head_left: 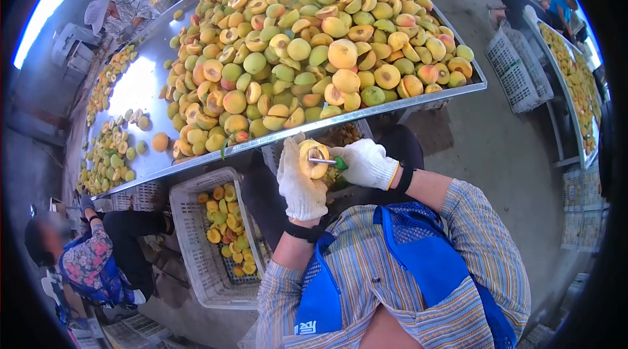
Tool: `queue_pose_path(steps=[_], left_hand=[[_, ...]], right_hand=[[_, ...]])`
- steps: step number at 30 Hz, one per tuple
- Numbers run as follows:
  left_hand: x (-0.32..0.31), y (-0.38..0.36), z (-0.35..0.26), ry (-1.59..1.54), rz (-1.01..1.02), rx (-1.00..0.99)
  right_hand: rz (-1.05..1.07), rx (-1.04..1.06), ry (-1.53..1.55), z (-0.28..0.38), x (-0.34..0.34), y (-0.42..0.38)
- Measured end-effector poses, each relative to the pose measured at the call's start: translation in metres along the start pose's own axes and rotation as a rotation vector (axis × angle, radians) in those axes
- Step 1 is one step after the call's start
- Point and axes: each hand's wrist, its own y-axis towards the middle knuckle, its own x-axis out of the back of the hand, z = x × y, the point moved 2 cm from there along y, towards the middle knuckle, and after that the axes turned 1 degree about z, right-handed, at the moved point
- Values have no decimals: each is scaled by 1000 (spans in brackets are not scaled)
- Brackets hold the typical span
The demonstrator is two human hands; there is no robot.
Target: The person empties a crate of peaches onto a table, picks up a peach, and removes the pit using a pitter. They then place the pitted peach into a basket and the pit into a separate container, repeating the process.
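Note:
My left hand [297, 182], in a white knit glove, is closed around a halved peach [313, 164] with its cut face turned toward my right side. In my gloved right hand [368, 164] is a pitting tool with a green handle [341, 163]. Its thin metal end [322, 160] lies across the middle of the cut face. Both hands are over my lap, just below the front edge of the metal table [392, 105]. A large heap of whole and halved peaches [288, 54] covers much of that table.
A white plastic crate [196, 244] with peach halves stands at my left knee. Co-workers sit at the lower left [98, 257] and upper left [124, 15]. White crates [517, 68] and another fruit-covered table [569, 74] are on the right.

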Motion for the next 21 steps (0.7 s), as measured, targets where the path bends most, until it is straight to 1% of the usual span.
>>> queue_pose_path(steps=[1, 2, 4, 6, 8, 9, 10, 12, 14, 15, 16, 18, 19, 20, 21], left_hand=[[-2, -1, 0, -112, -42, 28], [-7, -3, -3, -223, -85, 57], [-13, -8, -11, -160, -75, 46], [-12, -8, -12, -96, -66, 35], [-9, -2, -15, 38, -16, -2], [-9, 1, -18, -57, 15, 73], [-8, 3, -22, -59, 15, 71], [-9, 6, -26, -72, 180, 91], [-8, 12, -26, -77, 179, 111], [-9, 12, -27, 209, 162, 38], [-11, 11, -29, 492, 140, -41], [-11, 12, -34, 457, 120, -39], [-5, 16, -31, 262, 204, 59], [-1, 18, -28, 64, 286, 155], [-1, 19, -24, -48, 389, 94]], right_hand=[[-54, 27, 30, -6, -9, -1], [-54, 22, 33, -3, -14, -7], [30, -13, 220, 5, -24, -18], [-5, 22, 194, 5, -18, -20], [-7, -3, 39, 6, -7, -15], [60, -61, 125, 14, -3, -19], [37, 12, 251, 14, -12, -22], [91, 45, 283, 11, -16, -18], [112, 56, 33, 6, -10, -7], [54, 92, -91, 0, -8, 0], [22, 138, -96, -4, -12, 1], [80, 81, 120, 2, -17, -4], [222, 86, 285, 4, -19, -5], [341, -4, 475, 8, -23, -9], [372, 32, 663, 12, -22, -11]])
